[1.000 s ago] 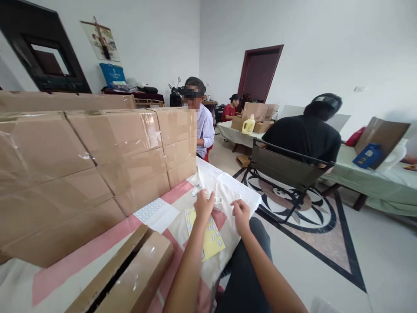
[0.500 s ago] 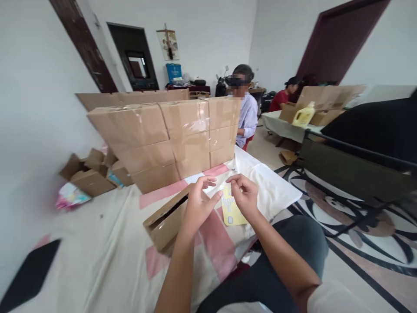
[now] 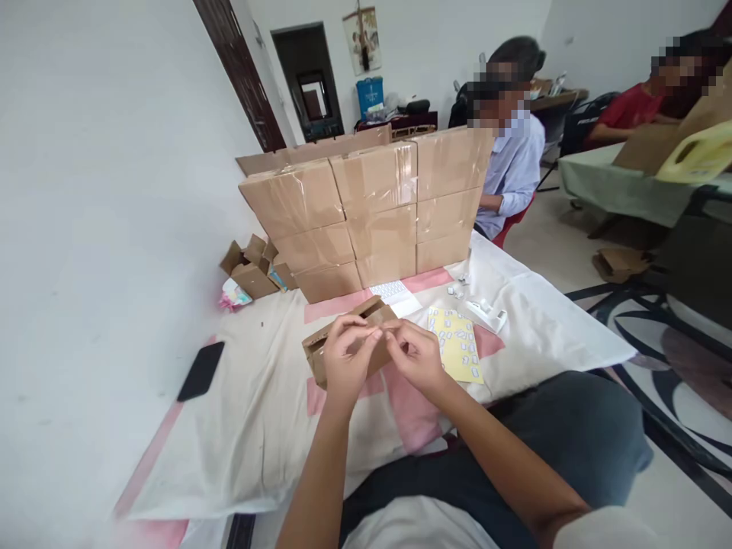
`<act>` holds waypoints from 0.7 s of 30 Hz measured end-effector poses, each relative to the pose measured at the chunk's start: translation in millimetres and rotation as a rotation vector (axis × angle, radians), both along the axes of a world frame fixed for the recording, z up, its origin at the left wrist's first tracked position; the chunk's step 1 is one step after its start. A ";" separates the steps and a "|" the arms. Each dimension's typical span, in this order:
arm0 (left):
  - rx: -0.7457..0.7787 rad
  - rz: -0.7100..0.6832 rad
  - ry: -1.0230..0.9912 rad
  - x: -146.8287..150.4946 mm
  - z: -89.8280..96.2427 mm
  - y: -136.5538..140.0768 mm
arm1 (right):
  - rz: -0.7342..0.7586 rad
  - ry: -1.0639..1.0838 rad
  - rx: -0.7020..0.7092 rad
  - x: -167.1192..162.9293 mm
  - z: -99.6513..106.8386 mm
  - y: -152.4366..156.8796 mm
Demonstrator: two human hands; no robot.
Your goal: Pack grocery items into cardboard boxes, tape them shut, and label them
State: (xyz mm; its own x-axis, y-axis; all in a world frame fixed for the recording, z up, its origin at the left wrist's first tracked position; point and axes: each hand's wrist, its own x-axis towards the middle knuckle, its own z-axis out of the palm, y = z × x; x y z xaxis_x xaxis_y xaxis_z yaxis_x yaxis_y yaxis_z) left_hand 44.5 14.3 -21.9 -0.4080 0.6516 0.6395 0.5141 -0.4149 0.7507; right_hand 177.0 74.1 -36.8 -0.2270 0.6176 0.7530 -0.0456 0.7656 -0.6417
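Hovering over the small carton [image 3: 378, 357], the left hand [image 3: 346, 362] and right hand [image 3: 420, 362] are meeting at the fingertips; whether they are touching the carton cannot be told. Each hand is bringing thumb and forefinger close together in a narrow pinch. Anything between the tips is being hidden or is too small to identify.

The carton is lying at an angle on the cloth [image 3: 245, 427], its top showing a long dark gap. In this judgement it is likely light and fairly stiff, its loose upper edges bending easily; the long sides are offering the sounder hold.

The yellow sheet [image 3: 454, 343], bearing small outlined marks, is lying flat just beyond the right hand. It is looking thin, light and easily creased, so a corner or bare border would suit a grip best. A white plastic-looking item [image 3: 486, 316] is resting beside it.

Both forearms are reaching forward from the body and converging, wrists raised above the cloth, the remaining fingers curling loosely.
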 end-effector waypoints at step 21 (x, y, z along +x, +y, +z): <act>-0.588 -0.014 -0.003 -31.6 26.8 4.6 | 0.022 -0.274 -0.296 29.9 -29.6 46.3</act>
